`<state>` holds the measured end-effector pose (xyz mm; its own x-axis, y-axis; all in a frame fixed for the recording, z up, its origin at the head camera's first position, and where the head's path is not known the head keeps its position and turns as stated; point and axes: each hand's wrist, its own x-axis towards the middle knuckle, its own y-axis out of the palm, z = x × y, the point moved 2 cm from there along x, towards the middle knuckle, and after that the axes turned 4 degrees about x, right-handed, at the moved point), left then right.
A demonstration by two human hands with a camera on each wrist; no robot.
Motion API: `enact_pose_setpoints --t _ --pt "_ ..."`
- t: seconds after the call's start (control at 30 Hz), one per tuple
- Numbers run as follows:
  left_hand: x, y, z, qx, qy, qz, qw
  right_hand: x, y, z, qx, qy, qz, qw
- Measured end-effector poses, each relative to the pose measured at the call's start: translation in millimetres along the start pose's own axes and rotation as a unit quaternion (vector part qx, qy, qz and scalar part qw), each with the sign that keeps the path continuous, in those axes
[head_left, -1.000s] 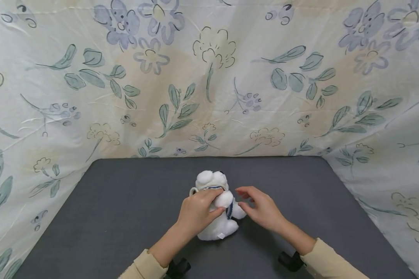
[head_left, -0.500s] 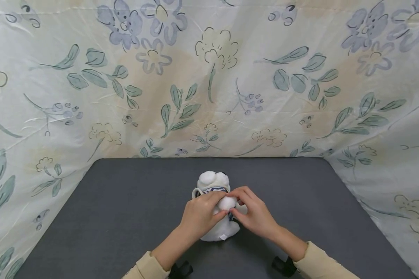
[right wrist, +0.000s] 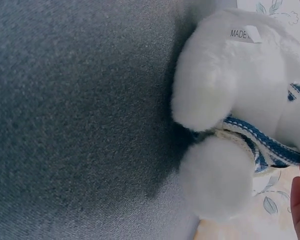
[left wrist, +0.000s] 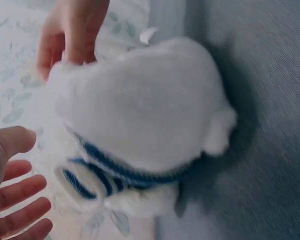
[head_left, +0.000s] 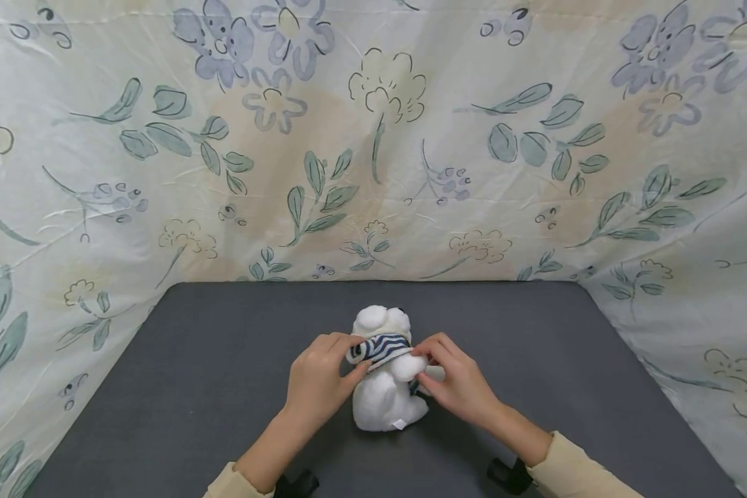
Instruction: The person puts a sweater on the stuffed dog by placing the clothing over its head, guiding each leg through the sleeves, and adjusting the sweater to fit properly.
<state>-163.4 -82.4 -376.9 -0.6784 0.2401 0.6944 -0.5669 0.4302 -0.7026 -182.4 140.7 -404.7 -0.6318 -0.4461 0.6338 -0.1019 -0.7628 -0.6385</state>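
Note:
A white plush toy (head_left: 380, 404) sits on the dark table, its back toward me, with a blue-and-white striped knit garment (head_left: 387, 348) across its upper back. My right hand (head_left: 457, 380) pinches the toy's raised arm (head_left: 407, 366) between thumb and fingers. At the other side, my left hand (head_left: 316, 379) is beside the garment's loose armhole (left wrist: 77, 187). The left wrist view shows the left hand's fingers (left wrist: 22, 192) spread, apart from the toy. In the right wrist view, a striped edge (right wrist: 265, 140) runs beside the toy's round foot (right wrist: 217, 177).
The grey table (head_left: 236, 332) extends around the toy. A floral cloth (head_left: 373, 138) hangs behind it and at both sides. Black straps with small mounts (head_left: 509, 476) sit at the wrists, below beige sleeves (head_left: 582, 470). A small white tag (right wrist: 246, 34) is on the toy.
My right hand has come in from the right and taken hold of the toy's arm. My left hand has let go of that arm and moved left, uncovering the striped garment.

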Motion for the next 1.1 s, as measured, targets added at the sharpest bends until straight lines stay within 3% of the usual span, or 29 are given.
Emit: enact_pose_setpoints --t 0.1,0.2,0.33,0.47,0.77,0.97,1.1 --pt "-4.4 -0.7 9.4 0.002 -0.032 0.008 0.9995 0.2 0.6 -0.4 0.003 -0.002 -0.001 1.000" --pt "-9.5 3.8 13.7 0.000 -0.046 0.037 0.9982 0.4 0.4 -0.5 0.003 -0.001 -0.001 1.000" --pt "-14.5 14.5 11.1 -0.011 -0.033 0.062 0.9975 0.4 -0.6 -0.3 0.000 0.002 0.002 1.000" --pt "-15.9 23.7 6.7 -0.008 -0.015 0.057 0.9982 0.5 -1.5 -1.0 0.002 0.003 0.015 1.000" --pt "-10.8 36.5 2.9 0.008 -0.022 0.070 0.9972 7.4 -5.8 0.0 0.001 -0.042 0.032 0.999" --pt "-2.7 37.0 3.4 -0.003 -0.029 0.047 0.9985 15.3 -6.8 4.5 -0.012 -0.084 0.046 0.995" --pt "3.9 34.5 2.4 -0.016 -0.031 0.052 0.9981 21.7 -6.3 6.4 -0.017 -0.101 0.074 0.992"
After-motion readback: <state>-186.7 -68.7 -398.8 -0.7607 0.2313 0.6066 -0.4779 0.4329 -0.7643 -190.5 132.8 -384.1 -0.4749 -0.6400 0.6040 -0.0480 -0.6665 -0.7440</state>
